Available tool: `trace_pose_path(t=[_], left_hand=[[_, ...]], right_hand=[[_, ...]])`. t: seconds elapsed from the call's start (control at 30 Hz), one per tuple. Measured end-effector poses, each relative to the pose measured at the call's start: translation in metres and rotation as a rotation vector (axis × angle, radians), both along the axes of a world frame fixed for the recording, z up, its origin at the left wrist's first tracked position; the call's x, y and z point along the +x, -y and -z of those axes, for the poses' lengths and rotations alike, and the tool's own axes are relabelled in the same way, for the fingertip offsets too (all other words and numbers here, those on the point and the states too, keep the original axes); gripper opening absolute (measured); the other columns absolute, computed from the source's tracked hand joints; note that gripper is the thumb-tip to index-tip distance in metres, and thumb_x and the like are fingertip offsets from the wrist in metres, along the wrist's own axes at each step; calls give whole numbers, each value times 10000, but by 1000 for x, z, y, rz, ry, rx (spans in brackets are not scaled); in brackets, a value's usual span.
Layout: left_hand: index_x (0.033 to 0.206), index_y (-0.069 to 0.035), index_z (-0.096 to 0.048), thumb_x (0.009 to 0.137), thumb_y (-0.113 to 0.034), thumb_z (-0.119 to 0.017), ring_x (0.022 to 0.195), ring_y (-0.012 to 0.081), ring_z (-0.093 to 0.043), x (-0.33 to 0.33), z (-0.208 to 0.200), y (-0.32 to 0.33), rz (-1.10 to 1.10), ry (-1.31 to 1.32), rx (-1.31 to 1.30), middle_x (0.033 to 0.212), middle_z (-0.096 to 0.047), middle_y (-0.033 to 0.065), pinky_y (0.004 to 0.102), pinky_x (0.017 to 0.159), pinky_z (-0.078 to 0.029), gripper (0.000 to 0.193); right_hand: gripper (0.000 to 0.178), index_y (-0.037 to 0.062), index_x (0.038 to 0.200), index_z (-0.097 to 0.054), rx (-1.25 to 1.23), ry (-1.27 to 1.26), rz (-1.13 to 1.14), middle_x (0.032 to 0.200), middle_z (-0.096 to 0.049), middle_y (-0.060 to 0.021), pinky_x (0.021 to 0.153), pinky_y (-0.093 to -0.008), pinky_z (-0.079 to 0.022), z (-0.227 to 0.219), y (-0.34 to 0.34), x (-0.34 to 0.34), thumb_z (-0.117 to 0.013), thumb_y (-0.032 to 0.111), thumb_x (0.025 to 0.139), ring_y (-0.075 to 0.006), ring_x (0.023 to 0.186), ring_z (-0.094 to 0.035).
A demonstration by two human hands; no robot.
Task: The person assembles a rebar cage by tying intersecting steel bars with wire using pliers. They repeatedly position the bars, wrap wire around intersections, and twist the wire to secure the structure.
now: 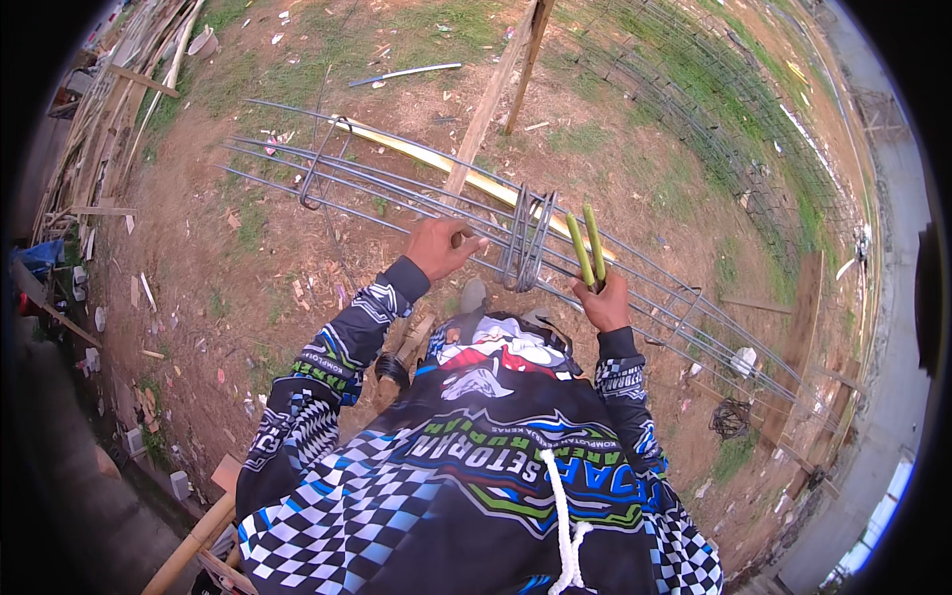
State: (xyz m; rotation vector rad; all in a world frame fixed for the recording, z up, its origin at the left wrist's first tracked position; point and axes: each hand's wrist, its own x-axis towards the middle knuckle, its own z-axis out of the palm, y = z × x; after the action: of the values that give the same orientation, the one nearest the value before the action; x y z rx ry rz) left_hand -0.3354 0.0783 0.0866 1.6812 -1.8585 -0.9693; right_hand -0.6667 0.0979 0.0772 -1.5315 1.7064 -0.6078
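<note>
Long grey steel bars (397, 195) run across in front of me in a loose bundle, sloping down to the right. A cluster of bent stirrups (524, 243) hangs together around them near the middle. My left hand (443, 248) is at the near bars, left of the cluster, its fingers curled together; whatever they hold is hidden. My right hand (603, 299) is closed on green-handled pliers (587, 246), right of the cluster, with both handles pointing up and away. The fingers cover the jaws. Single stirrups (315, 171) sit around the bars toward the left end.
A wooden post (486, 109) rises behind the bars, and a pale wooden strip (426, 154) lies beneath them. Mesh-like steel cages (694, 129) lie at the far right. Timber (129, 109) is piled at the left. Tangled wire (731, 418) lies at the lower right.
</note>
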Motion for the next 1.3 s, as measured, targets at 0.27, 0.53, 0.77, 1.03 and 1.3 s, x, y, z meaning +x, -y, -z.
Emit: trace_pose_path(t=[0.27, 0.53, 0.77, 1.03, 1.3], left_hand=[[681, -57, -723, 794, -423, -689, 641, 351, -653, -59, 30, 22, 114, 161, 188, 645, -658, 186, 440, 633, -512, 384], [988, 11, -700, 885, -262, -682, 704, 168, -656, -111, -19, -10, 192, -496, 370, 787, -701, 125, 326, 642, -520, 292], [1149, 26, -640, 956, -148, -561, 725, 174, -668, -121, -34, -14, 310, -420, 348, 826, -704, 141, 327, 695, -534, 271], [1082, -27, -644, 915, -125, -542, 1027, 348, -588, 37, -116, -10, 218, 113, -193, 1006, -624, 169, 430, 879, -459, 219], [945, -12, -631, 926, -379, -514, 893, 383, -582, 109, 17, -120, 148, 269, 143, 921, -606, 203, 446, 808, -460, 386]], right_hand=[[350, -12, 860, -673, 154, 15, 83, 667, -618, -79, 595, -348, -466, 4, 18, 16, -814, 270, 709, -179, 605, -578], [263, 15, 883, -616, 249, 667, 211, 611, -556, 10, 394, -225, -371, -37, 17, 34, -793, 187, 791, -67, 460, -510], [421, -25, 948, -620, 35, 261, 222, 696, -558, -13, 537, -277, -402, -23, 8, 16, -817, 301, 768, -87, 617, -480], [356, 16, 1078, -602, 132, 416, 243, 662, -510, 51, 431, -209, -307, -57, -31, -49, -783, 175, 817, -32, 492, -409], [386, 4, 1072, -601, 246, 399, 63, 663, -507, 38, 446, -223, -329, -41, -38, -73, -802, 169, 787, -41, 505, -417]])
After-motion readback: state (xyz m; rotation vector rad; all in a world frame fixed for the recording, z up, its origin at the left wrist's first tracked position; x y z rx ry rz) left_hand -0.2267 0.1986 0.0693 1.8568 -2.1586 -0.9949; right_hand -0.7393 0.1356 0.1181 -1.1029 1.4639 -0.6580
